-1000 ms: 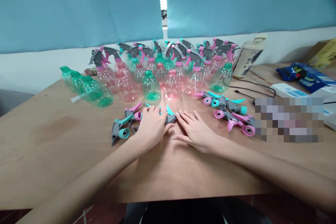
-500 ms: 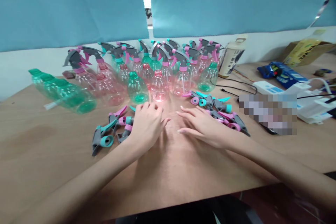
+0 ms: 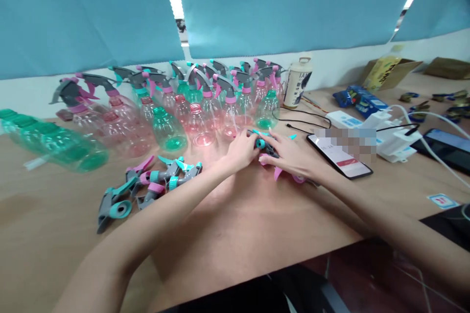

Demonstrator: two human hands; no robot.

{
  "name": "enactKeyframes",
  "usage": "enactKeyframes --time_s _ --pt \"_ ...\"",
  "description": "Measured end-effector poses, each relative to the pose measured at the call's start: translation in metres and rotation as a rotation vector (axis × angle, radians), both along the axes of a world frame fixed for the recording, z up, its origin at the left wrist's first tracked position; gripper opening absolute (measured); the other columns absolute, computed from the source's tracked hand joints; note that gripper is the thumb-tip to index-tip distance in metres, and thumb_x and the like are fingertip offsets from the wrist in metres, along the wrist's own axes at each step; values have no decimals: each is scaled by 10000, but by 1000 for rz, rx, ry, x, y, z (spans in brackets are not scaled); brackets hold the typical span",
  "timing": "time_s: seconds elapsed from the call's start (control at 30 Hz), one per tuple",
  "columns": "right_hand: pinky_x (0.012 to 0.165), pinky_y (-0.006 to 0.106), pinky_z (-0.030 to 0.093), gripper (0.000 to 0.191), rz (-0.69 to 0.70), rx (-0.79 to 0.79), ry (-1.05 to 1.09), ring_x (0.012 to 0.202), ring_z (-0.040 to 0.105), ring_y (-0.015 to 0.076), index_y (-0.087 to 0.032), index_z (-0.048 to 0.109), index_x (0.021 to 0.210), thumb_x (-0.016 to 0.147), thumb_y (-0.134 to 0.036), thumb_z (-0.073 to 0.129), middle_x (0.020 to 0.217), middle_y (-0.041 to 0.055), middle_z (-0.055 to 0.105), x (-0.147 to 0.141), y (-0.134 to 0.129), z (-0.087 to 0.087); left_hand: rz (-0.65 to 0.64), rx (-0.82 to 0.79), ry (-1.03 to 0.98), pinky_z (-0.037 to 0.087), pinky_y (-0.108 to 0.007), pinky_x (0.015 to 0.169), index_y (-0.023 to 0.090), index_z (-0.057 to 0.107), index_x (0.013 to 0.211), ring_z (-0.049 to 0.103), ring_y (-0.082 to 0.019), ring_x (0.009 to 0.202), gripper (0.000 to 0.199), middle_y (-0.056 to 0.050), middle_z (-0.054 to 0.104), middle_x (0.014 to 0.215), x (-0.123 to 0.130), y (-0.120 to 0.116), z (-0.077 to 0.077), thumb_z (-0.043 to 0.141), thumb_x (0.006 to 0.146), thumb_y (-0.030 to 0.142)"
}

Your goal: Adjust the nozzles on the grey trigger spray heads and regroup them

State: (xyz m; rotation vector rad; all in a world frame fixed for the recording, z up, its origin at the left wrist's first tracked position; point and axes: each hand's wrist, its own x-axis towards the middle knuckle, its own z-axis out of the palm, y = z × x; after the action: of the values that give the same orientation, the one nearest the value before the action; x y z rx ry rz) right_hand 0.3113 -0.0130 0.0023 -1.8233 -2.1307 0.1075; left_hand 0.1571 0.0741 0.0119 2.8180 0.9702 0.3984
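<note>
Grey-pink-teal spray heads (image 3: 278, 173) bunched on desk (image 3: 235, 234); right hand (image 3: 290, 155) over them, left hand (image 3: 241, 150) alongside. Can't tell either grip's state.

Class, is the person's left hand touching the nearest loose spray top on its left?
Apart: the head view shows bare table between the left hand and that spray top.

Spray heads (image 3: 278, 173) partly hidden by hands (image 3: 290, 155), lit phone (image 3: 340, 157) partly pixelated, dark phone (image 3: 450, 144) cut off right
</note>
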Motion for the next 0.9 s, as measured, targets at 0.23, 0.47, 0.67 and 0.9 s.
enactKeyframes --time_s 0.23,0.47,0.67,0.9 --pt "1093 567 192 827 140 -73 -2 1379 241 348 -221 305 1443 785 -693 469 1482 107 351 -5 3 -6 -11 -11 50 460 -347 834 168 597 1058 548 -242 988 219 -108 539 1054 -22 -12 -1 483 875 209" --pt "1109 526 214 562 337 -51 25 1363 307 290 -215 428 1349 863 -486 511 1400 91 472 0 -4 0 15 -74 148 470 -365 751 193 525 1213 579 -256 899 386 -111 517 1073 -57 -49 5 532 850 322" --pt "1103 537 205 494 320 -18 -71 1359 314 293 -246 431 1353 909 -462 436 1454 88 400 3 -4 -3 2 -195 243 436 -251 571 179 610 1064 594 -180 685 320 -42 578 851 -73 -57 33 625 745 192" --pt "1039 586 266 727 48 -21 -152 1366 259 372 -199 343 1425 853 -645 398 1462 178 350 5 3 -8 -257 -156 166 448 -250 690 215 614 1138 568 -205 948 496 -64 595 1039 -74 -47 36 583 708 -31"
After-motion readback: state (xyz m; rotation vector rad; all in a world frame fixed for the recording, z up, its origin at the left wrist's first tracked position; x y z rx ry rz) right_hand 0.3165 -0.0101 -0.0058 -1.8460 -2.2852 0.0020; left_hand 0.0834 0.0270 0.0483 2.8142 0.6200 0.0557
